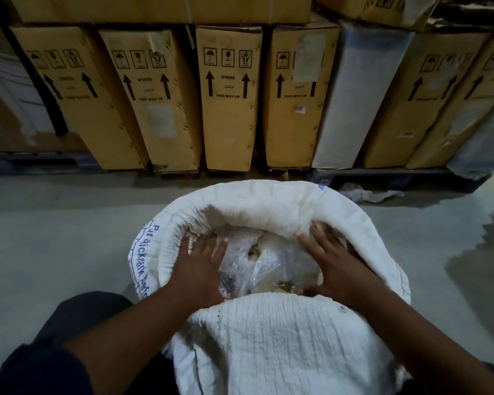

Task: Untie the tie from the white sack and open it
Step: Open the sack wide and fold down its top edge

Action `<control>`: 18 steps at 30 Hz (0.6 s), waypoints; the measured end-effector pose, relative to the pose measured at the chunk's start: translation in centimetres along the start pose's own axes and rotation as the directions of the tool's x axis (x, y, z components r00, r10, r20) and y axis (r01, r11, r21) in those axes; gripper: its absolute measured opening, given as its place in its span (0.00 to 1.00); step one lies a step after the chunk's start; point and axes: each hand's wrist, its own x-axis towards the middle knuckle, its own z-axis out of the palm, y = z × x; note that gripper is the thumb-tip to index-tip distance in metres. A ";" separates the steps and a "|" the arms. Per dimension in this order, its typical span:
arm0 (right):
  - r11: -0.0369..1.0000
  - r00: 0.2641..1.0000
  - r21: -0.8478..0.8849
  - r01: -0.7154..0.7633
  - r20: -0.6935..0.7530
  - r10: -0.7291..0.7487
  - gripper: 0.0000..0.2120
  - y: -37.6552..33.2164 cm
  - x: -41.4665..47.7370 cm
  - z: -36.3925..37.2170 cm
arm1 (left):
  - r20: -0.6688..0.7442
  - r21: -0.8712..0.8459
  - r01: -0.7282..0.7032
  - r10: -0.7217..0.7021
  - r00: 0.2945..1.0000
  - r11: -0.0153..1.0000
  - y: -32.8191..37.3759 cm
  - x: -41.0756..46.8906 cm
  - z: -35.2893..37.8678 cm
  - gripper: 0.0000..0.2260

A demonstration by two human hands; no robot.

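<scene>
Inside the white sack (268, 352), left hand (200, 263) and right hand (335, 263) press flat, gripping nothing; harder pushing could tear the plastic liner (277, 258).

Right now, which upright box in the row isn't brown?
The tall white box right of centre; the cartons flanking it are brown with arrows.

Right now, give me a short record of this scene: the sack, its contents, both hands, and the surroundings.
sack: white sack, mouth open, rim folded outward
tie: none visible
contents: clear plastic bag
left hand: inside the mouth, fingers spread flat
right hand: inside the mouth, fingers against the inner wall
behind: upright cardboard boxes
</scene>
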 end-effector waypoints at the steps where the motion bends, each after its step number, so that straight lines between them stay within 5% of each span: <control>1: 0.993 0.996 -0.080 0.090 0.027 -0.088 0.47 0.0 -0.7 -0.5 | 0.063 0.065 0.004 -0.008 0.998 0.998 -0.9 -0.5 -0.7 0.56; 3: 0.954 0.979 -0.250 0.164 0.164 -0.125 0.38 1.1 -2.5 -1.7 | 0.141 0.205 0.011 -0.040 0.989 0.979 -3.4 -1.6 -2.4 0.50; 7: 0.889 0.963 -0.458 -0.007 0.236 0.129 0.42 5.9 -5.3 -6.0 | 0.142 0.395 -0.002 -0.059 0.988 0.919 -8.5 -2.9 -5.8 0.40; 18: 0.910 0.981 -0.372 -0.183 -0.012 0.192 0.63 3.5 -4.9 -9.2 | -0.168 0.267 -0.002 0.048 0.985 0.964 -7.5 -2.1 -10.0 0.55</control>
